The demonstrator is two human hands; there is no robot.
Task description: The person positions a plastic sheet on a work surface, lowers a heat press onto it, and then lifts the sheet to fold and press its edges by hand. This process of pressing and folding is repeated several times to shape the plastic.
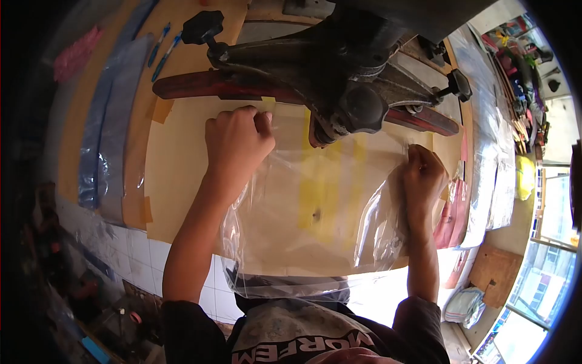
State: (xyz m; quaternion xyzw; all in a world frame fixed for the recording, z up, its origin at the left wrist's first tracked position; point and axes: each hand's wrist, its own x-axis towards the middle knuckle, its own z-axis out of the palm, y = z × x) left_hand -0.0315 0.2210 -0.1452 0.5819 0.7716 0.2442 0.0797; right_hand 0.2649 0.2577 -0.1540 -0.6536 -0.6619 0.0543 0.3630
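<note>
A clear plastic sheet [285,200] lies over the tan board [176,182] and hangs past its near edge. My left hand [241,136] is closed on the sheet's far left corner, near a small piece of yellow tape [268,104]. At the right, my right hand [425,176] pinches the sheet's far right part. Yellow strips [315,194] show through the plastic in the middle. Just beyond both hands a long red bar [194,85] runs across the board, under a dark metal machine arm [273,54] with black knobs.
Two blue pens [163,57] lie at the upper left. Stacks of plastic sheets stand on the left [109,133] and right [485,139]. A knob [362,107] hangs low over the middle. Brown tape [162,111] marks the board's left edge.
</note>
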